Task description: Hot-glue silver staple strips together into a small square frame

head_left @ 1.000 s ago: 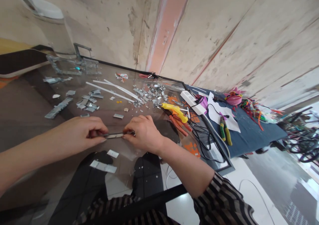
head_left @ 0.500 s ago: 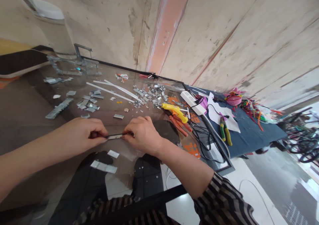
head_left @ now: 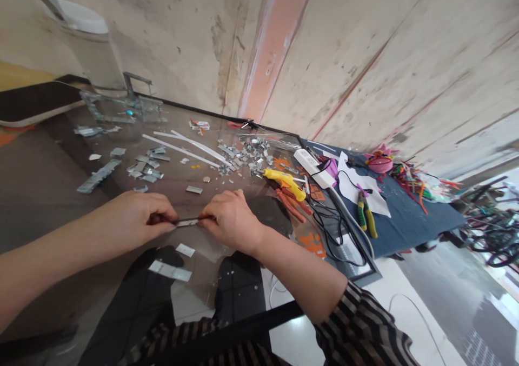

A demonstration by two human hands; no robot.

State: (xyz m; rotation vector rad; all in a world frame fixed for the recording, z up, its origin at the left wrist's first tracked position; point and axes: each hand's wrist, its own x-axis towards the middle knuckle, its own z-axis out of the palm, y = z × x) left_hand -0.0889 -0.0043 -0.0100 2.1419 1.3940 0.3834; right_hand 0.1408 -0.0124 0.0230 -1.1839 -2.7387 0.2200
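Note:
Between my two hands, just over the dark glassy tabletop, is a thin narrow strip [head_left: 188, 222], greyish with a dark edge. My left hand [head_left: 140, 214] pinches its left end between thumb and fingers. Its right end is pinched by my right hand [head_left: 229, 217]. The fingers hide both ends, and what the strip is made of cannot be made out. Nearer to me lie a small pale rectangular piece [head_left: 185, 250] and a longer silvery strip [head_left: 170, 271]. Beyond my hands rests a small silvery piece [head_left: 194, 190].
Silvery scraps [head_left: 247, 155] and white sticks [head_left: 182, 148] lie farther back. To the right are a yellow glue gun [head_left: 285, 183], orange-handled pliers [head_left: 292, 206], black cables [head_left: 330, 225], a white power strip [head_left: 313, 168] and green-yellow pliers [head_left: 366, 214]. A lidded clear container [head_left: 97, 58] stands back left.
My hands hold the same strip in nearly the same pose. The whole view has shifted very slightly; nothing has been let go or picked up.

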